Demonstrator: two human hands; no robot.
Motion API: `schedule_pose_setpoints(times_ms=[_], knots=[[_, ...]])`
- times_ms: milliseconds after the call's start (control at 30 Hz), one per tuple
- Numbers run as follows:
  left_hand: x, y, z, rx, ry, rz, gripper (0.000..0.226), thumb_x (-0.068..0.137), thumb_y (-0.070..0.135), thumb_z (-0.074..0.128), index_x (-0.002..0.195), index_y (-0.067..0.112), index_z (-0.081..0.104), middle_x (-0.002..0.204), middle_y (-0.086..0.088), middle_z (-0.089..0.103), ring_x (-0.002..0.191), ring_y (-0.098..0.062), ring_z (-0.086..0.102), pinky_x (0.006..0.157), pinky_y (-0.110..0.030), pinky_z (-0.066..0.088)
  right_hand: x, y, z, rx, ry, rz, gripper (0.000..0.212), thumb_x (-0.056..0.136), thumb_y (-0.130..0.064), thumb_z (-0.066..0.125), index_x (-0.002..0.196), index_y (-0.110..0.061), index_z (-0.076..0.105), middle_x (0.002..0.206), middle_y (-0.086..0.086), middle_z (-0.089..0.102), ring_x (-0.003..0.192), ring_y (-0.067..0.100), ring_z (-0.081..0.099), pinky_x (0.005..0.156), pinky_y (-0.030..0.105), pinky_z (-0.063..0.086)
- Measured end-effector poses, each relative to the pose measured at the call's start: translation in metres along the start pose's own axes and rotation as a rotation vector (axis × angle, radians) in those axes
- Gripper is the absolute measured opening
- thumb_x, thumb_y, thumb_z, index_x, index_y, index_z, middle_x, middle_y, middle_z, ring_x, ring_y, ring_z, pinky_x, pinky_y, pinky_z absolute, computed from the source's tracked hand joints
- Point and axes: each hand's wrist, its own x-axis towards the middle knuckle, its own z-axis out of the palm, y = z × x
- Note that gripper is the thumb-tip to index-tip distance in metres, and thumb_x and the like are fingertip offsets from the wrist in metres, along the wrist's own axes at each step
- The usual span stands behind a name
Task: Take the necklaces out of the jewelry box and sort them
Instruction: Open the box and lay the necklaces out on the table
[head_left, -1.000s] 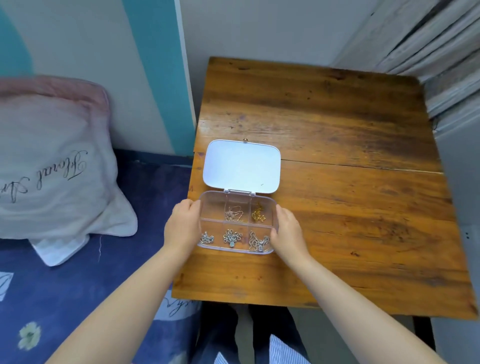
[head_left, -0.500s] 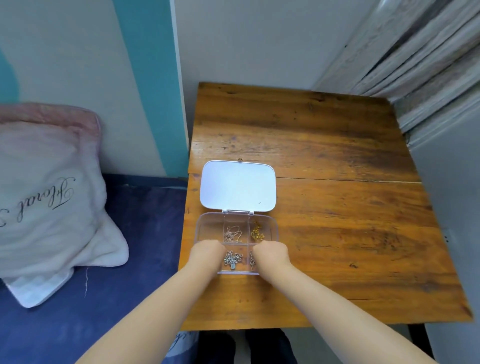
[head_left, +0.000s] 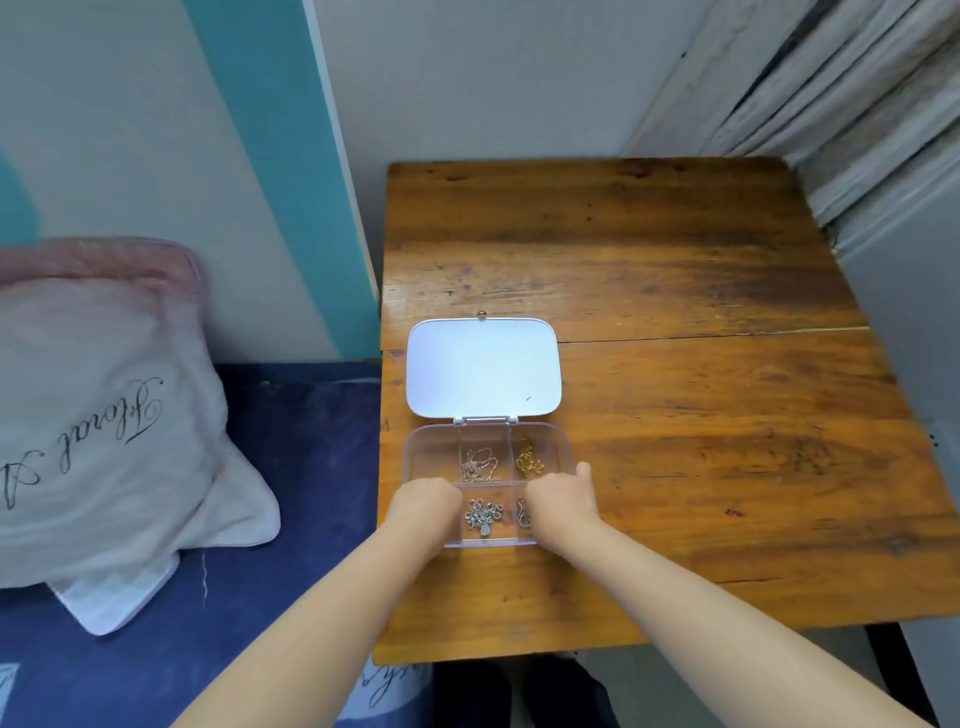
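Wooden table (head_left: 675, 364) under both hands; open jewelry box (head_left: 434, 457) being covered by left hand (head_left: 423, 506) and right hand (head_left: 563, 501), likely reaching for necklaces; grip being hidden, cannot tell.

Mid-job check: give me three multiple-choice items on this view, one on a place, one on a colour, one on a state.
1. Where on the table is the jewelry box?
A. near its left edge
B. far right corner
C. dead centre

2. The necklace in the back right compartment is:
A. red
B. gold
C. black

3. The lid is:
A. shut
B. detached
C. open, folded back

Answers: 1 A, the box sits by the table's left edge. 2 B, that chain is yellow-gold. 3 C, the lid lies flat behind its hinge.
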Motion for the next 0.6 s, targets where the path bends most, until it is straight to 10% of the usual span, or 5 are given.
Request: schedule_pose_setpoints(times_ms=[233,400,600], knots=[[-0.02,-0.009,-0.017,-0.259,0.212,0.02,0.016,0.085,0.002,0.044,0.082,0.008,0.058,0.079,-0.005,0.05,0.074,-0.027,0.053,0.058,-0.032,0.041,-0.017,0.014,-0.017,0.349,0.104,-0.09,0.019,0.081,-0.011,0.049,0.095,-0.013,0.062,0.101,0.007,0.069,0.1,0.028,0.057,0.088,0.038,0.036],[-0.049,-0.032,-0.03,-0.896,0.29,0.045,0.022,0.087,0.011,0.047,0.071,0.023,0.054,0.071,0.005,0.06,0.063,-0.011,0.056,0.055,-0.022,0.044,-0.041,0.04,-0.034,0.737,0.143,-0.088,0.011,0.078,-0.008,0.058,0.077,-0.013,0.068,0.069,-0.001,0.065,0.066,0.013,0.057,0.059,0.018,0.043],[-0.071,-0.028,-0.042,-1.061,0.303,0.102,0.025,0.087,0.013,0.055,0.065,0.023,0.055,0.059,0.005,0.056,0.038,0.005,0.049,0.04,-0.006,0.04,-0.076,0.063,-0.05,1.196,0.099,-0.058,0.031,0.076,0.01,0.054,0.058,-0.014,0.061,0.046,-0.002,0.06,0.039,-0.001,0.057,0.046,0.009,0.048]])
